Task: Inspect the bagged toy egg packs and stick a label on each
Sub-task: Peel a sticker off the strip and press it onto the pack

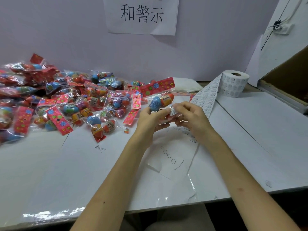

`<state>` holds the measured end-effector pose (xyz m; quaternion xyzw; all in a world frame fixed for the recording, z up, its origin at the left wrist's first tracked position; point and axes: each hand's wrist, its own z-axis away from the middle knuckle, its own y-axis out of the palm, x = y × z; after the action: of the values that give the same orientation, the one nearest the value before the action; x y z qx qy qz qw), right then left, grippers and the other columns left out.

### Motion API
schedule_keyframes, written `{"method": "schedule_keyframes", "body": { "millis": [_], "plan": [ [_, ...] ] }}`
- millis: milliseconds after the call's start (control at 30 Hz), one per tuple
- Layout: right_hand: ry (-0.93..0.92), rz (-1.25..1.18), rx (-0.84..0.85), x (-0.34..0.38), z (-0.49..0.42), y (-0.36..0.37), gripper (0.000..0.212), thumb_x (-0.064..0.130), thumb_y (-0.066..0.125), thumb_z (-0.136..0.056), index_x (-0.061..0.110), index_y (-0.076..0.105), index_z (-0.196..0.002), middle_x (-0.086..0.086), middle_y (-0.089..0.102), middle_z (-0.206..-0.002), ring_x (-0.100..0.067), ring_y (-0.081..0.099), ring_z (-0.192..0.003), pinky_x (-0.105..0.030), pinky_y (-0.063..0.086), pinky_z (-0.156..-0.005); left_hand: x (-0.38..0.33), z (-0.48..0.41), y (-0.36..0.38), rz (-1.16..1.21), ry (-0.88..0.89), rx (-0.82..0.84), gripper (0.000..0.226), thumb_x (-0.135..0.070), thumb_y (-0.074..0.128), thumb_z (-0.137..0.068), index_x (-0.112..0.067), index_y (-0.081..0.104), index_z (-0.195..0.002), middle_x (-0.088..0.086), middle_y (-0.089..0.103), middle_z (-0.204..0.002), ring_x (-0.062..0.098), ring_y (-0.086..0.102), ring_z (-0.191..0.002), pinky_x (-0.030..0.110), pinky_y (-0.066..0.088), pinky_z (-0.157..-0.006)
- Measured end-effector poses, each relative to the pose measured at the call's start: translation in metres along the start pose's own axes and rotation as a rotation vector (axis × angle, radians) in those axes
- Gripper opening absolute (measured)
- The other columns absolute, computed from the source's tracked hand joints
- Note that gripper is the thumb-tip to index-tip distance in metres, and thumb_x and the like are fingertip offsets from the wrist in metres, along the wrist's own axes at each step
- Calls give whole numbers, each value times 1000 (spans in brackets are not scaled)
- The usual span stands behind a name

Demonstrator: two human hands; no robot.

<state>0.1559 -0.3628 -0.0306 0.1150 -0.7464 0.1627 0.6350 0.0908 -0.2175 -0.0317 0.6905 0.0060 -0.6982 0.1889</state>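
Hands (150, 119) (191, 120) grip pack (160, 98) (right pinches label (173, 111)).

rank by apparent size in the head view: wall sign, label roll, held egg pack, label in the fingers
1. wall sign, largest, though cropped at the top
2. held egg pack and label roll, too alike to rank
3. label, smallest

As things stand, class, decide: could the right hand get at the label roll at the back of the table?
Probably yes. Only the flat label strip lies between the right hand and the label roll; nothing upright blocks it. But that hand is pinching a label, so it is busy.
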Motion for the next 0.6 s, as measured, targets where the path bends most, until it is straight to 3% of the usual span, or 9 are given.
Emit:
{"method": "schedule_keyframes", "body": {
  "millis": [233, 300, 400, 500, 600],
  "plan": [
    [-70, 24, -11, 2, 4, -1, 15, 20, 71, -94, 7, 70, -88, -6, 66, -74, -18, 62, -66, -29, 55, -67, 0, 0, 1, -28, -1, 14, 46, -23, 75, -92, -6, 61, -132, 15, 72, -120, 29, 73, -106, 37, 61, -87],
    [-76, 26, 4, 3, 4, 0, 13, 18, 73, -92, 6, 70, -87, -5, 65, -73, -19, 59, -65, -29, 54, -66, -1, 0, 2, 17, 6, -1, 50, -32, 77, -90, -6, 63, -131, 11, 72, -115, 26, 74, -98, 40, 61, -90],
    [-82, 50, 32, 4, 4, 3, 11, 13, 74, -91, 8, 69, -82, -4, 65, -73, -20, 58, -63, -29, 52, -64, -2, -1, -3, 92, 25, -46, 40, -33, 74, -92, -3, 72, -118, 9, 75, -103, 23, 72, -79, 47, 59, -94],
    [-80, 42, 42, 3, 4, 3, 11, 11, 74, -90, 9, 69, -80, -5, 63, -73, -21, 57, -63, -31, 52, -64, -2, -3, -6, 86, -5, -110, 35, -30, 74, -93, 0, 74, -110, 11, 74, -92, 27, 70, -78, 44, 58, -84],
    [-71, 42, 65, 2, 3, 3, 10, 11, 74, -91, 10, 70, -82, -6, 64, -76, -19, 60, -65, -30, 54, -67, -3, -3, -5, 80, -27, -130, 38, -30, 73, -93, 0, 72, -115, 9, 74, -89, 23, 70, -72, 33, 54, -69]
  ]
}}
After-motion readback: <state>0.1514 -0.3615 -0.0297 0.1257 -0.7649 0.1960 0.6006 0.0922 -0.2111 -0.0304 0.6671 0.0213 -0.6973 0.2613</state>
